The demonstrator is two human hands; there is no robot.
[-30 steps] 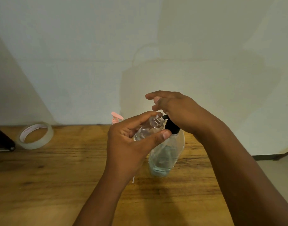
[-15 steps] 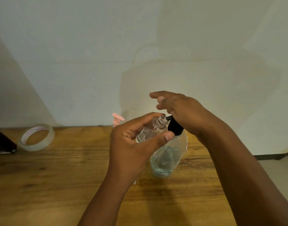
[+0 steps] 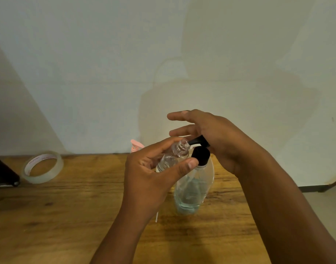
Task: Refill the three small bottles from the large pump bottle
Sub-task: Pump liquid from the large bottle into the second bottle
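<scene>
Just below the middle of the frame, a small clear bottle (image 3: 174,156) is gripped in the left hand (image 3: 152,174), thumb and fingers curled round its body, and is tilted so that its open threaded mouth is held right at the tip of the black pump spout (image 3: 198,140). The large pump bottle (image 3: 194,184) is stood on the wooden table (image 3: 68,216) directly below and to the right, with only a shallow layer of liquid seen at its base. The right hand (image 3: 210,138) is laid over the pump head, its fingers stretched out straight and apart towards the left; nothing is clasped by it.

The step in hand is judged to be the filling of one small bottle by pumping. Some liquid can be made out inside it (how full it is cannot be told).

A pink pump top (image 3: 136,146) is partly seen behind the left hand, and a roll of clear tape (image 3: 42,166) is lain at the left edge of the table.

For the next move, a downward press by the right palm is called for, while the mouth is kept aligned under the spout so that nothing is spilt.
</scene>
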